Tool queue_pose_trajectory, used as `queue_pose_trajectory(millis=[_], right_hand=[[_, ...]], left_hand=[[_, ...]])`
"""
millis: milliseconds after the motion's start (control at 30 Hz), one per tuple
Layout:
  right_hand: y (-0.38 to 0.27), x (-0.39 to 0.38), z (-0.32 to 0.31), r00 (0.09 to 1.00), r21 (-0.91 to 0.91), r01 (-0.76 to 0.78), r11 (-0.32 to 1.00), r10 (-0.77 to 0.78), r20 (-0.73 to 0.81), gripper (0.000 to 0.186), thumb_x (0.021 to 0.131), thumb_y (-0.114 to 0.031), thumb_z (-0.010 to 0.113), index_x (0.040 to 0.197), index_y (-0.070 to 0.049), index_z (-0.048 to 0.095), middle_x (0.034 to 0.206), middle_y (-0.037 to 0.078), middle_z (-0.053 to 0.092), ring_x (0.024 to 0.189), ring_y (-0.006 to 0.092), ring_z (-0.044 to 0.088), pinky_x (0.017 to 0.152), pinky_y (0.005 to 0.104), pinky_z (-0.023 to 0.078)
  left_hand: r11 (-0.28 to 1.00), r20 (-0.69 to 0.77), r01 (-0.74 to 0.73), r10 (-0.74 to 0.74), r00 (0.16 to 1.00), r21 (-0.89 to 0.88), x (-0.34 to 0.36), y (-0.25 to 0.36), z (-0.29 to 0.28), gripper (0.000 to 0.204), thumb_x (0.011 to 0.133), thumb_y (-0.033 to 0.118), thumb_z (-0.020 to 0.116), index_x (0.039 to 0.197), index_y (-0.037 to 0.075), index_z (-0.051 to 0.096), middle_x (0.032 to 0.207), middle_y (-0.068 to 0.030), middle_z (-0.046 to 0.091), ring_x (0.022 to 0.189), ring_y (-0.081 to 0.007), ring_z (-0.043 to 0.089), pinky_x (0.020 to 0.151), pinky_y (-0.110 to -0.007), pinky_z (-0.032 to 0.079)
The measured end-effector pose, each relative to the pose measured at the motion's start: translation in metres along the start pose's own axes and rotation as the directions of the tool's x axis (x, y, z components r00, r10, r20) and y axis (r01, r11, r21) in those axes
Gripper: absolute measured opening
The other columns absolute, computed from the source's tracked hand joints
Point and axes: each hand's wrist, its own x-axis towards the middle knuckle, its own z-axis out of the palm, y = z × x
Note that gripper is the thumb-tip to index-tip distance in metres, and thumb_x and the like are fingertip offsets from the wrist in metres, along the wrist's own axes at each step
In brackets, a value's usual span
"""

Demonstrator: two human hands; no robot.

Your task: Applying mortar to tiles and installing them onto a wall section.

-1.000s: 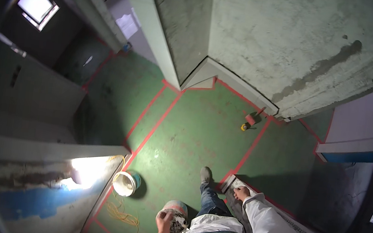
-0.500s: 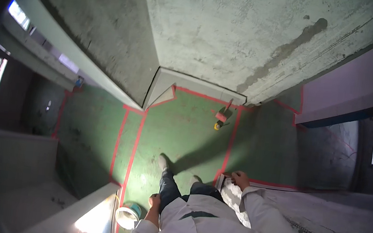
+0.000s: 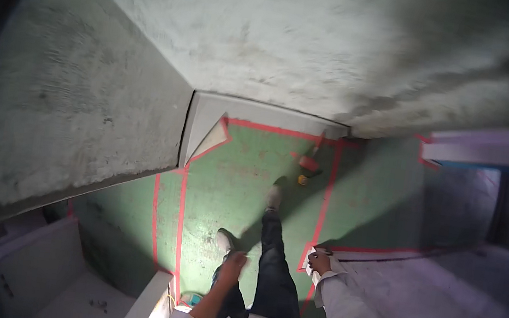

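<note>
Footing was best placed clear of the red-headed tool point(image 3: 308, 164) on the far floor, and the right hand point(image 3: 319, 262) best steadied by the low wall point(image 3: 389, 274) at near right. The wall looked pale, with red tape point(image 3: 383, 250) along its far side. Whether anything was grasped there, or by the curled left hand point(image 3: 232, 267), could not be told.

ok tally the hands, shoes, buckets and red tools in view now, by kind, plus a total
Hands: 2 (left hand, right hand)
Shoes: 2 (left shoe, right shoe)
Buckets: 1 (teal bucket, partly hidden)
Red tools: 1 (red tool)
Total: 6
</note>
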Motion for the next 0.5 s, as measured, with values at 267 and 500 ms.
queue_pose_trajectory(millis=[267, 500], right_hand=[[-0.122, 0.423, -0.012, 0.915, -0.567, 0.260, 0.782, -0.387, -0.115, 0.083, 0.095, -0.041, 0.075, 0.164, -0.012, 0.038, 0.139, 0.028, 0.065, 0.124, 0.0463, 0.065, 0.104, 0.0543, 0.054], [-0.188, 0.611, 0.002, 0.832, -0.816, 0.214, 0.538, -0.537, -0.136, 0.093, 0.078, -0.035, 0.091, 0.157, -0.023, 0.044, 0.138, 0.018, 0.059, 0.125, 0.0422, 0.061, 0.101, 0.0552, 0.056]], left_hand=[[0.924, 0.108, -0.094, 0.057, 0.992, 0.370, 0.126, 0.161, 0.182, 0.057, 0.088, 0.033, 0.085, 0.138, 0.010, 0.068, 0.141, -0.0129, 0.068, 0.146, -0.0378, 0.053, 0.125, -0.059, 0.032], [0.992, 0.036, 0.071, -0.067, 0.997, -0.101, 0.161, 0.149, 0.196, 0.025, 0.088, 0.016, 0.080, 0.112, 0.014, 0.078, 0.130, -0.0044, 0.077, 0.147, -0.0332, 0.054, 0.126, -0.056, 0.029]])
